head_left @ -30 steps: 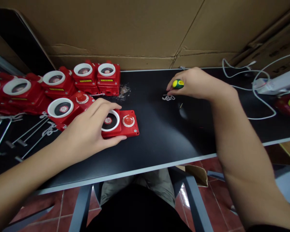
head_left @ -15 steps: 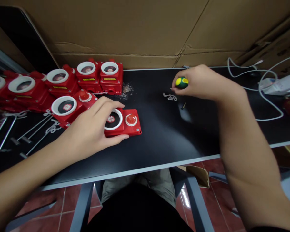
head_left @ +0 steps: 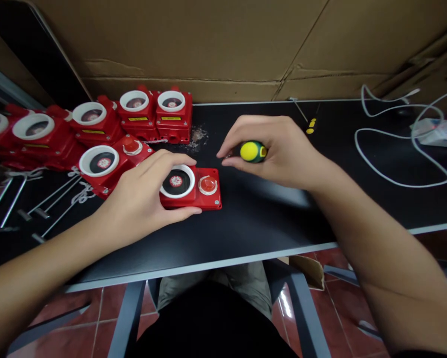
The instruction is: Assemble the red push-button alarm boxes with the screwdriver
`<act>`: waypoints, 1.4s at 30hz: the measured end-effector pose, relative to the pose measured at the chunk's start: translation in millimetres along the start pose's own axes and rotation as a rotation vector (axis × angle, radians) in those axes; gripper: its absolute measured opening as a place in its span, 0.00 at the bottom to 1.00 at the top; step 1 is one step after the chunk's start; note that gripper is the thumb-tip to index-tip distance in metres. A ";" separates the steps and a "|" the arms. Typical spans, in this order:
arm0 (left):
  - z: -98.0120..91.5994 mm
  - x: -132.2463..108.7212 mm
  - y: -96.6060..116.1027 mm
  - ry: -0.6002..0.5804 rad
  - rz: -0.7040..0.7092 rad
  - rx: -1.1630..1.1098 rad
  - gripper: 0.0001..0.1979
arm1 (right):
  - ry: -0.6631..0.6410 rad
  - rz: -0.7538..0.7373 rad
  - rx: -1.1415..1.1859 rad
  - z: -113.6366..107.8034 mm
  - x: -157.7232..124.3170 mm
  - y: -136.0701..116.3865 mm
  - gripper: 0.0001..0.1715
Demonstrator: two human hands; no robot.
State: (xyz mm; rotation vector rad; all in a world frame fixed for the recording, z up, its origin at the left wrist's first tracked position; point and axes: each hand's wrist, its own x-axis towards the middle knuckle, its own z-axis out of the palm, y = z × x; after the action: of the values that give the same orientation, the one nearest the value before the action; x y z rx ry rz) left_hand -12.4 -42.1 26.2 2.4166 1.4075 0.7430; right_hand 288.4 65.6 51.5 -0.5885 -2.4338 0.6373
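My left hand (head_left: pixel 144 191) is closed around a red alarm-like box (head_left: pixel 210 201) lying on the black tabletop. The box has a white ring over a dark disc and a red dome at its right end. My right hand (head_left: pixel 271 151) is just right of this box, wrapped round a screwdriver with a yellow and green handle (head_left: pixel 252 151). The screwdriver's shaft is mostly hidden from this angle. Something small and dark shows at the right fingertips, too small to name. Against my left hand's far side stands another red box (head_left: pixel 113 161), tilted.
Several similar red boxes (head_left: pixel 174 117) line the back left. Metal T-shaped rods (head_left: pixel 59 214) with white string lie at the left. A thin tool with yellow marks (head_left: pixel 312 125) and a metal rod (head_left: pixel 298 108) lie at the back. A white cable (head_left: pixel 380 132) loops at the right.
My right hand has moved left with the screwdriver, closer to the red box. It now covers the place where string and a screw lay. My left hand keeps its grip.
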 end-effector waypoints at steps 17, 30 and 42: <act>-12.2 5.5 -0.2 -0.116 -0.017 0.033 0.27 | -0.078 -0.032 0.038 19.2 -0.2 3.8 0.02; -17.8 8.6 0.6 -0.166 0.021 0.010 0.26 | -0.137 -0.077 0.035 12.5 -0.4 6.8 0.06; -15.1 10.3 -1.7 -0.182 -0.041 -0.036 0.29 | 0.283 0.143 0.406 -7.4 17.4 -28.3 0.26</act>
State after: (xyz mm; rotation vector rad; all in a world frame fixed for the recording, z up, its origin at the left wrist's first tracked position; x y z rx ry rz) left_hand -17.6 -33.1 41.2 2.3528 1.3558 0.5198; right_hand 272.2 54.6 79.3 -0.6361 -1.9401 1.0025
